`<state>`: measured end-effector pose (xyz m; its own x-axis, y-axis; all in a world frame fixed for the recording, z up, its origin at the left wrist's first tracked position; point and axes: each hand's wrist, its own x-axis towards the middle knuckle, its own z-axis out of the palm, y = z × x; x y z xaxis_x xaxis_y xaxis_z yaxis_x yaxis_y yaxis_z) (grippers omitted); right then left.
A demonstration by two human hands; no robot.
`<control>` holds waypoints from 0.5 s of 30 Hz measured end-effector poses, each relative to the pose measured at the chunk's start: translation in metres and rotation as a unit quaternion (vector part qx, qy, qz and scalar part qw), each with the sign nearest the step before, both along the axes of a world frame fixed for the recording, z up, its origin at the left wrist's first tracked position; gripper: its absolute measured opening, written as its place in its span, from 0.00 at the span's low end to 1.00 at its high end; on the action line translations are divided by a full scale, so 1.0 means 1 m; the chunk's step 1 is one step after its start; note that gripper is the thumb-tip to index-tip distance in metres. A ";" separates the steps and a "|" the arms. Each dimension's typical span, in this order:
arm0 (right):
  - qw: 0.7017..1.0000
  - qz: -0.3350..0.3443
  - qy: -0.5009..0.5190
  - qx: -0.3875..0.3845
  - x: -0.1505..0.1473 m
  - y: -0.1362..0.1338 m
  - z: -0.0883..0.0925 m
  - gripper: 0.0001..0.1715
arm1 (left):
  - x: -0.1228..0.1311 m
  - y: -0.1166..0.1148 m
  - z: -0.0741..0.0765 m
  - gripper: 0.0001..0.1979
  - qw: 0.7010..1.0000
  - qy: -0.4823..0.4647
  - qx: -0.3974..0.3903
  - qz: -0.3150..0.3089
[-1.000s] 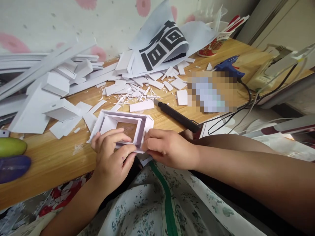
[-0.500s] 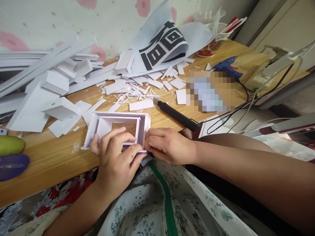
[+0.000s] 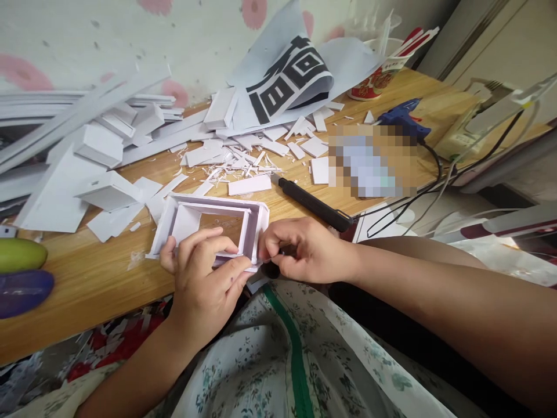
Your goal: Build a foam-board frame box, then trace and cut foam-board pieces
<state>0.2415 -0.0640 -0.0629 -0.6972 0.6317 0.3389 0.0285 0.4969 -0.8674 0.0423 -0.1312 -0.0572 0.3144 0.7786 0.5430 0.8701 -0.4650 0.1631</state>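
A white foam-board frame (image 3: 261, 216), rectangular with double walls and an open middle, rests at the table's near edge. My left hand (image 3: 202, 281) grips its near side, fingers reaching over the inner wall and thumb at the near right corner. Close by that corner, my right hand (image 3: 311, 252) is closed in a pinch. Whatever its fingertips hold is too small to make out. Beyond the frame lies a black utility knife (image 3: 313, 203), blade end toward the white scraps (image 3: 250, 165).
Stacked white strips (image 3: 65, 125) and cut pieces lie at the left. A printed paper sheet (image 3: 282, 87) curls at the back. To the right are a blue glue gun (image 3: 401, 119), a paper cup (image 3: 376, 72), a power strip (image 3: 461, 130) and cables. A green object (image 3: 20, 255) sits far left.
My right hand has drawn slightly away from the frame's corner, its thumb and fingers now curled in a pinch. The frame has tilted and shifted slightly; my left hand keeps hold of it.
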 end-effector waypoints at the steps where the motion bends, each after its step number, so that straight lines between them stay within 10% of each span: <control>1: 1.000 -0.007 0.007 -0.024 0.001 0.001 0.002 0.09 | 0.000 0.000 0.001 0.06 1.000 0.000 -0.002 0.001; 7: 0.998 -0.008 0.011 -0.057 0.010 0.003 0.004 0.09 | -0.005 0.008 0.006 0.07 1.000 -0.014 -0.012 0.001; 15: 0.990 -0.047 -0.094 0.099 0.020 0.010 0.004 0.11 | -0.012 0.028 0.011 0.13 0.998 -0.015 -0.061 -0.005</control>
